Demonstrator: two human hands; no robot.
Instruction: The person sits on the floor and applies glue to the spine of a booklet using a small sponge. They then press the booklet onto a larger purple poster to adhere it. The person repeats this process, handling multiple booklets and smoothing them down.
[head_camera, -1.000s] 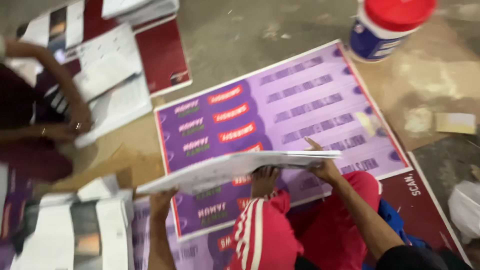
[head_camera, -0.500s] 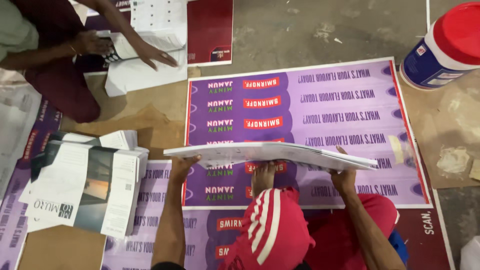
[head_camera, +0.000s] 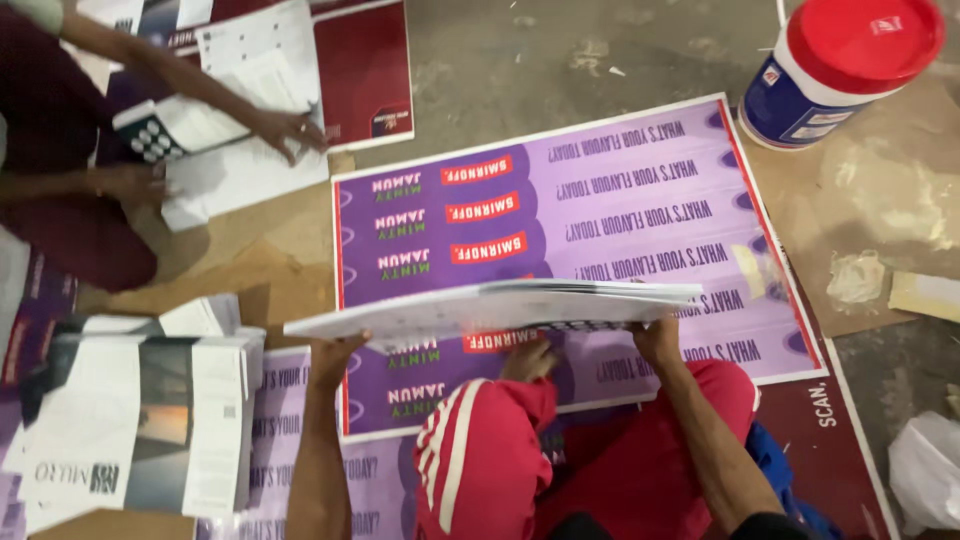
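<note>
- L hand (head_camera: 335, 352) grips near-left edge of white sheet stack (head_camera: 490, 305), held flat above purple printed board (head_camera: 560, 250).
- R hand (head_camera: 655, 338) clasps stack's right end from below.
- Red-lidded tub (head_camera: 840, 70) far right.

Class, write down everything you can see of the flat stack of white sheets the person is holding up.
The stack of white sheets is thin, wide and flat, looking like paper or card, with layered edges showing at its right end. It is held roughly level, tilted slightly, above a purple printed poster on the floor. The left hand supports its left underside, the right hand its right underside.
</note>
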